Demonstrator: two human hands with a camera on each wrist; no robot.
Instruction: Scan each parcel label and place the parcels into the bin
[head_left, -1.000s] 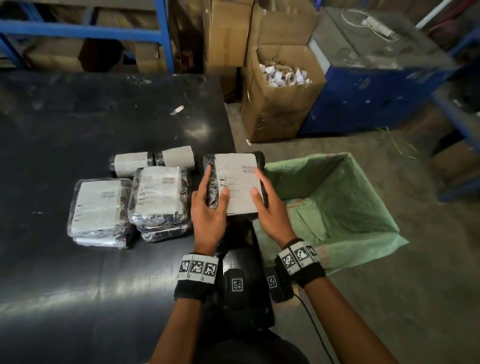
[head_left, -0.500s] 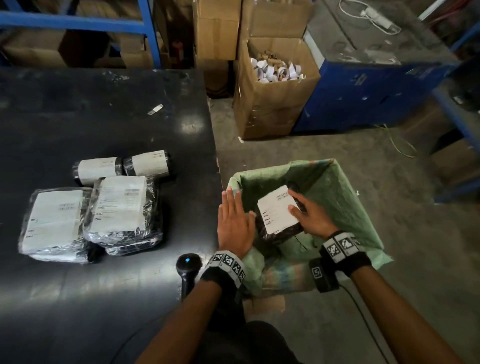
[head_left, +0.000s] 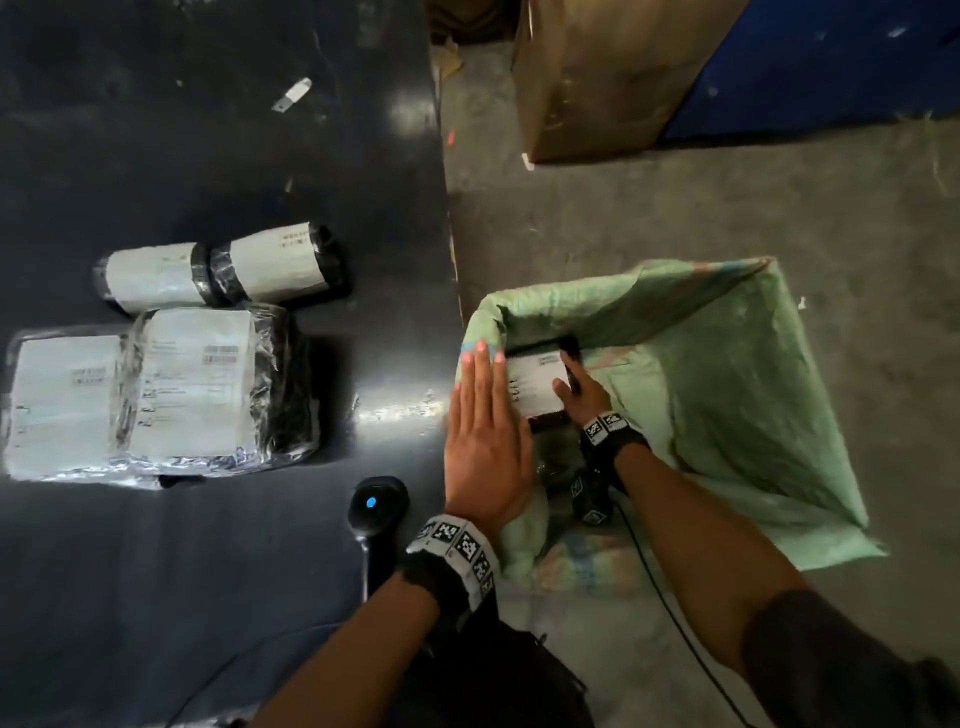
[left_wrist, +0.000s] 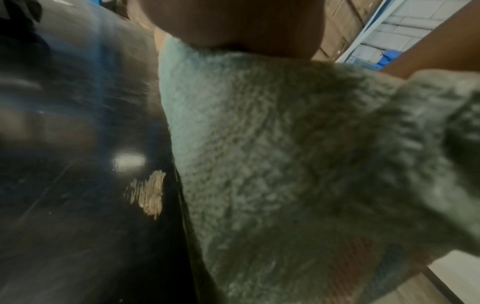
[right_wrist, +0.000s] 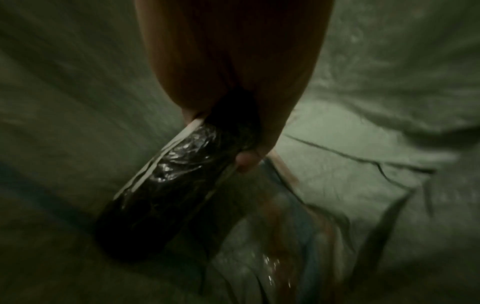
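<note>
The black-wrapped parcel (head_left: 537, 387) is gripped by the right hand (head_left: 582, 397), thumb on its white label side and fingers curled under the far edge, so that it can be lowered rather than dropped; in the right wrist view it hangs tilted inside the green woven bin (head_left: 727, 395), apparently just above the floor of the sack, though contact cannot be told. The left hand (head_left: 483, 441) is held flat with straight fingers, grasping nothing — it lies along the bin's near-left rim, probably to keep the soft sack mouth spread and clear of the table (head_left: 208, 571) edge. The bin is set on the floor just beside the table, which keeps the reach short. The barcode scanner (head_left: 376, 506), its blue light showing, is left on the table near the left wrist, ready for the next label. Further left, the remaining parcels are kept label-up for scanning — two flat parcels (head_left: 156, 395) overlapping, with more under them, and two rolled parcels (head_left: 218, 267) end to end behind. A brown cardboard box (head_left: 597, 78) stands on the floor beyond.
</note>
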